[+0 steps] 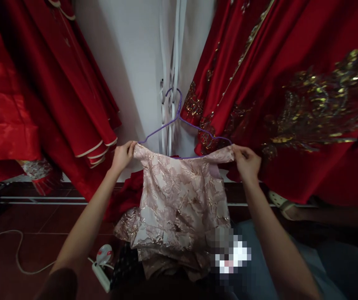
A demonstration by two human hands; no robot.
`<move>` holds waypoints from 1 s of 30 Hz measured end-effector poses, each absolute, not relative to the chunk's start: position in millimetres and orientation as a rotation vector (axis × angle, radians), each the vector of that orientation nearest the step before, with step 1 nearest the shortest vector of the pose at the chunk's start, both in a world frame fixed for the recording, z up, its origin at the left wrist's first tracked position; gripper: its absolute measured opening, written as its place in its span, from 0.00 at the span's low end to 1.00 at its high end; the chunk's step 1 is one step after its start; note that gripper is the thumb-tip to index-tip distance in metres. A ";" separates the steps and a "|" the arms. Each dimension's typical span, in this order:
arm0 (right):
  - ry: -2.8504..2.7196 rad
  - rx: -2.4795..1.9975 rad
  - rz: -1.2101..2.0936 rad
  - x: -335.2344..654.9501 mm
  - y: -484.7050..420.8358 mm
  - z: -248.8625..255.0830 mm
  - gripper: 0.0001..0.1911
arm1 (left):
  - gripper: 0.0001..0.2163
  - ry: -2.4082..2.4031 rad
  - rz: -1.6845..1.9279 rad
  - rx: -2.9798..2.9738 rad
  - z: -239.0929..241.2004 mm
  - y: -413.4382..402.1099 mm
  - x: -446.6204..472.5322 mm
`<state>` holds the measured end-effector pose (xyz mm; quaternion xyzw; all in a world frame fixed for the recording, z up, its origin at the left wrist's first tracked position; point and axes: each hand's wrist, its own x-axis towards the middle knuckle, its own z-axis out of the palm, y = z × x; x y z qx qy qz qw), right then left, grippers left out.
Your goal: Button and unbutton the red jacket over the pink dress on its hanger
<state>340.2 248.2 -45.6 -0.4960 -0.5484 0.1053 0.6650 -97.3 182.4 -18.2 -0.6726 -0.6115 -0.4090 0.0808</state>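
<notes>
A pale pink brocade dress (182,187) with a metallic sheen is stretched between my two hands, its lower part bunched below. Inside its neckline sits a purple wire hanger (162,126), whose hook points up in front of a white metal rack post. My left hand (124,156) pinches the dress at its left shoulder end, close to the hanger's left tip. At the opposite shoulder end, my right hand (248,162) is closed on the fabric by the hanger's right tip. The hanger's bottom bar shows partly along the neckline; the dress hides the rest.
Red garments (81,83) hang at left, and red gowns with gold sequins (319,100) hang at right. A power strip (101,275) and a white cable (19,254) lie on the tiled floor. Another person's foot in a light clog (281,202) is at right.
</notes>
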 end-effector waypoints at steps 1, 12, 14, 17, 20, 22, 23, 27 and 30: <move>-1.199 -1.169 0.225 338.8 240.6 -57.4 0.15 | 0.17 -1.889 -1.210 -1.941 -28.2 176.5 -96.5; -1.800 -0.975 0.100 301.0 158.8 -52.5 0.08 | 0.11 -1.582 -1.562 -1.928 -47.3 137.2 -21.3; -1.836 -0.914 0.064 295.3 161.6 -32.7 0.07 | 0.10 -1.418 -1.403 -2.199 -29.7 150.2 1.5; -1.862 -0.870 0.102 294.8 180.4 -14.8 0.09 | 0.12 -1.219 -1.063 -2.549 -20.0 172.1 30.5; -1.870 -0.877 0.177 309.3 208.7 -13.9 0.11 | 0.13 -1.222 -0.871 -2.640 -27.5 183.3 45.9; -1.830 -0.920 0.197 325.9 225.1 -20.9 0.12 | 0.14 -1.269 -0.848 -2.654 -33.6 181.3 47.3; -1.789 -0.942 0.199 334.7 231.0 -25.7 0.12 | 0.15 -1.290 -0.861 -2.658 -35.4 178.1 45.9; -1.630 -0.989 0.235 360.5 235.5 -45.5 0.14 | 0.16 -1.325 -0.943 -2.685 -33.6 161.7 34.4; -1.581 -0.988 0.269 363.0 225.6 -52.0 0.14 | 0.16 -1.320 -0.974 -2.707 -28.9 155.4 28.5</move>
